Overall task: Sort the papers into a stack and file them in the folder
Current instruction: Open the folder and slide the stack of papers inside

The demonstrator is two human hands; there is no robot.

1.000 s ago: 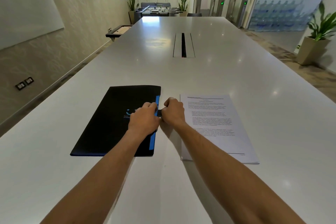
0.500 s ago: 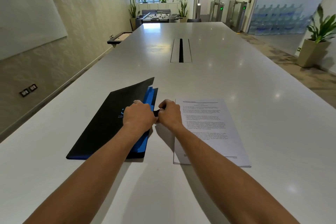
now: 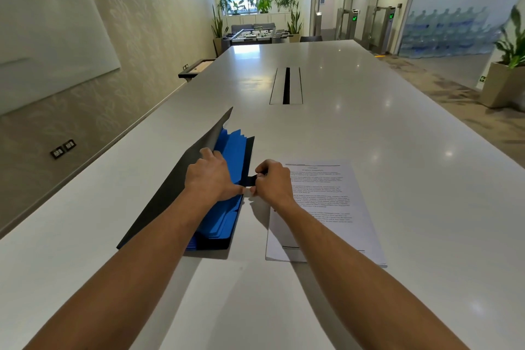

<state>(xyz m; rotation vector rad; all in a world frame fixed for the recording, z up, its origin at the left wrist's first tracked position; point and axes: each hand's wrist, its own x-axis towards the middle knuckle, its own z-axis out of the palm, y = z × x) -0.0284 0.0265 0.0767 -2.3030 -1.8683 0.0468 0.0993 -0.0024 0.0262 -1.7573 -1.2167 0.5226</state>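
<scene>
A black folder (image 3: 170, 187) with blue inner dividers (image 3: 233, 156) lies on the white table (image 3: 369, 128), left of centre. Its front cover is raised and tilted to the left. My left hand (image 3: 208, 175) grips the edge of that raised cover. My right hand (image 3: 274, 182) pinches a small black tab (image 3: 251, 179) on the folder's right edge. A stack of printed papers (image 3: 329, 207) lies flat just right of the folder, partly under my right forearm.
A cable slot (image 3: 286, 85) runs along the table's middle, farther away. A wall with a whiteboard is on the left. A potted plant (image 3: 508, 65) stands on the floor at the right. More plants and a foosball table are beyond the far end.
The folder was shut flat a second ago; its cover has risen and swung left, exposing the blue dividers. My left hand moved up with the cover. My right hand stayed on the tab.
</scene>
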